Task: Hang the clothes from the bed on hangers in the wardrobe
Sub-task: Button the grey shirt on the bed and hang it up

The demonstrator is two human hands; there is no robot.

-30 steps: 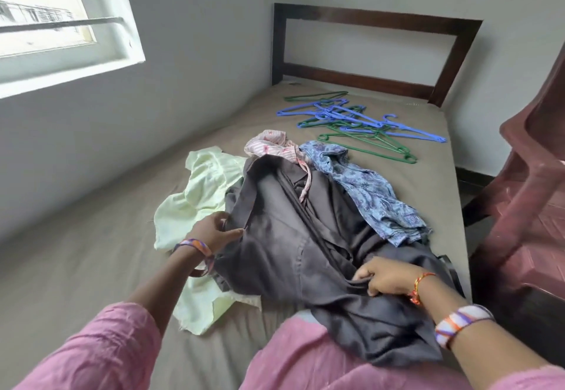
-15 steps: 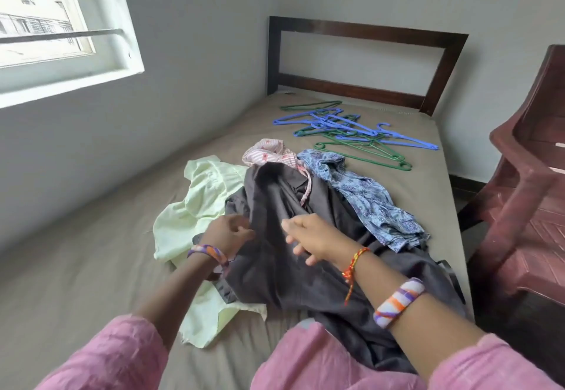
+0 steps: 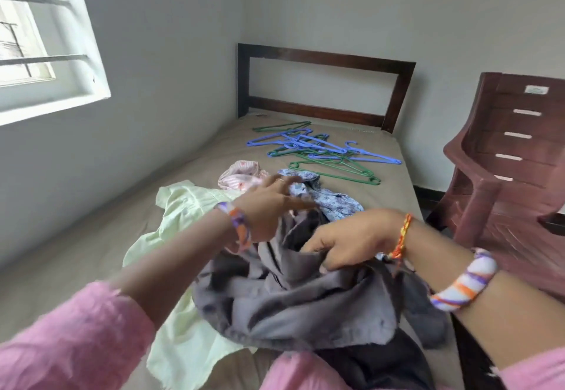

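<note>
A: Head view, the only one. Grey garment [image 3: 293, 298] lies bunched at the near end of the bed [image 3: 91, 252], partly over the pale green garment [image 3: 183, 206]. Right hand [image 3: 351, 239] has fingers curled into a fold at the grey garment's upper edge, so it grips the cloth.

B: Left hand [image 3: 269, 206]?

A: Raised above the same bunch, fingers spread and reaching forward toward the blue patterned garment [image 3: 333, 203]. Motion blur there; I cannot tell whether the fingertips pinch any cloth. It reads as relaxed, holding nothing.

B: Other items?

A: Pink striped garment [image 3: 241, 174] just beyond the left hand. Hangers [image 3: 324, 151], blue and green, tangled in a pile near the headboard [image 3: 324, 59]. Maroon plastic chair [image 3: 504, 175] beside the bed, on the person's right. No wardrobe in view.

B: Relation that matters for the next move?

A: Hangers lie straight ahead, well apart from both hands, past the clothes pile. Their long bars run mostly across the bed. Left hand is nearer and already extended that way; right is occupied with cloth.

B: Judgement?

A: Early stage: nothing on a hanger yet. Probably left fetches a hanger while right keeps the grey garment's neck end located. Risk: tangled hooks drag several hangers along together
</note>
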